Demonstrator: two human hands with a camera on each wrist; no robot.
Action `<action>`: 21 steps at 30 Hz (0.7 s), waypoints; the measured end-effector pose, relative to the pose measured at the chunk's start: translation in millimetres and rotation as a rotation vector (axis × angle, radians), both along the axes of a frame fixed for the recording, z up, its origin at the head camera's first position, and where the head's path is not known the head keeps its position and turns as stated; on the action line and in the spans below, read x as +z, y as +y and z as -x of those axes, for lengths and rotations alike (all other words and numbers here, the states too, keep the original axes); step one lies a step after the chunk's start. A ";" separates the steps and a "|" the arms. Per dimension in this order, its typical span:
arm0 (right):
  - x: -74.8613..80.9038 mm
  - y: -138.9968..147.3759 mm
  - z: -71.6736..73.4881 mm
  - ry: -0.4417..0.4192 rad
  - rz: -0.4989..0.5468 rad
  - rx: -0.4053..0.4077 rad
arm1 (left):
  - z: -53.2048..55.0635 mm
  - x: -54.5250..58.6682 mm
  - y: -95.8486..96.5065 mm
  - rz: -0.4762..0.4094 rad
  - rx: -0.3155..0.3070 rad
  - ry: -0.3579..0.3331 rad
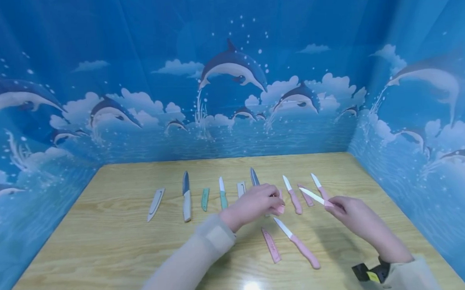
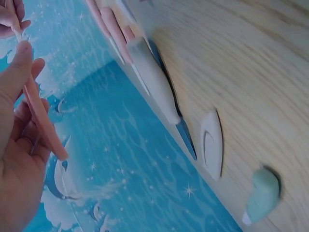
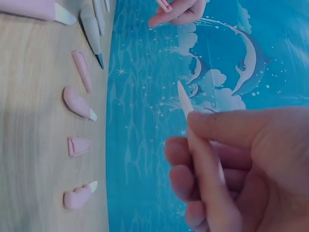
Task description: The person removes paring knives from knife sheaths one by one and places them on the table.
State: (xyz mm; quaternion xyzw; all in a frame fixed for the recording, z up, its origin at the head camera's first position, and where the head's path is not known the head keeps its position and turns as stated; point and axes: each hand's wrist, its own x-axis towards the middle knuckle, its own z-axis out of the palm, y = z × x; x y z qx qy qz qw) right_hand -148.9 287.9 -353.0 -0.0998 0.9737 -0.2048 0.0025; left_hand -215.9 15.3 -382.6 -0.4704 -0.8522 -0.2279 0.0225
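My left hand [image 1: 258, 200] holds a pink knife sheath [image 2: 42, 118] between thumb and fingers above the table. The right hand [image 1: 354, 215] grips a pink-handled paring knife [image 3: 208, 179] by its handle. Its pale blade [image 1: 312, 196] is bare and points up and left, toward the left hand. The sheath and blade are apart. Below the hands lie another pink knife [image 1: 305, 252] and a pink sheath [image 1: 271, 246]. Beyond them are two more pink knives, one [image 1: 294, 200] near the left hand and one [image 1: 319, 186] near the right, with a pink sheath [image 1: 306, 196] between.
On the left of the wooden table [image 1: 104, 245] lie a white sheath [image 1: 156, 204], a large white-handled knife [image 1: 186, 203], a green sheath [image 1: 205, 199] and a green knife [image 1: 223, 197]. Another dark-bladed knife [image 1: 254, 177] and white sheath [image 1: 241, 188] are partly hidden behind my left hand. A dolphin-print curtain [image 1: 146, 140] encloses the table.
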 end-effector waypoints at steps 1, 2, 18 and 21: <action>-1.2 0.8 -0.2 0.002 -0.006 -0.010 | -0.2 0.2 2.4 0.045 -0.023 0.119; -2.3 1.9 -0.3 -0.003 -0.009 -0.020 | -0.7 0.2 4.9 0.069 -0.026 0.155; -16.9 6.3 0.8 -0.231 -0.033 -0.122 | -12.7 -4.3 53.5 0.332 -0.046 0.333; -21.3 7.5 0.5 -0.253 -0.059 -0.122 | -15.6 -8.6 64.4 0.342 -0.057 0.328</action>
